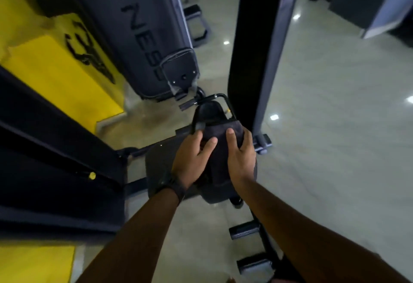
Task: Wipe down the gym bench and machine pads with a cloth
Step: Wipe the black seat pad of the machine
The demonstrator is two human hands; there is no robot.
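Observation:
A dark cloth [220, 148] is held between both hands above the grey seat pad [158, 159] of a gym machine. My left hand [192, 159] grips the cloth's left side, thumb across its top. On the cloth's right side my right hand [241, 155] holds on, with its thumb lying on the fabric. A tall black back pad [252, 43] stands upright just beyond the hands. The lower part of the cloth is hidden behind my hands.
A grey weight-stack shroud with lettering [138, 25] stands at the left rear, a yellow platform [60, 77] beside it. A dark frame beam [55, 148] crosses the left side. Black foot rollers [245, 231] lie below my right forearm. Glossy tiled floor [335, 126] spreads to the right.

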